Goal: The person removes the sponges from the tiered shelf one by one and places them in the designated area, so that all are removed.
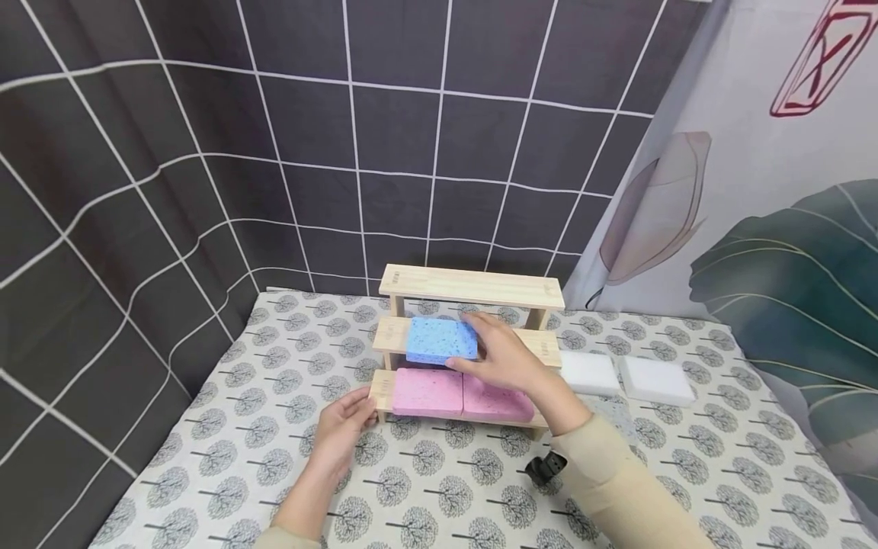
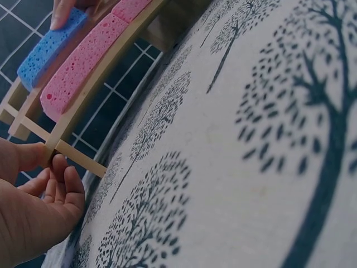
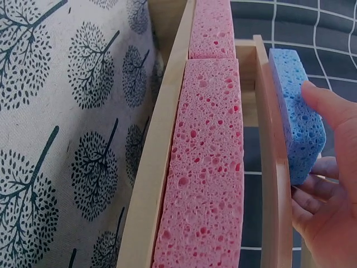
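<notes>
A three-tier wooden rack (image 1: 473, 284) stands on the patterned cloth. Its middle tier carries a blue sponge (image 1: 440, 340), toward the left end. My right hand (image 1: 504, 354) grips the sponge's right end, thumb on the near face in the right wrist view and the other fingers partly hidden behind it. On the lowest tier two pink sponges (image 1: 427, 393) lie end to end. My left hand (image 1: 343, 427) pinches the left end of that lowest tier; in the left wrist view the thumb (image 2: 30, 156) is against the wood with fingers curled beneath.
Two white sponge blocks (image 1: 658, 380) lie on the cloth right of the rack, with a flat grey piece (image 1: 613, 418) in front of them. A small black device (image 1: 545, 468) is at the right sleeve. A dark gridded curtain (image 1: 391, 137) hangs behind.
</notes>
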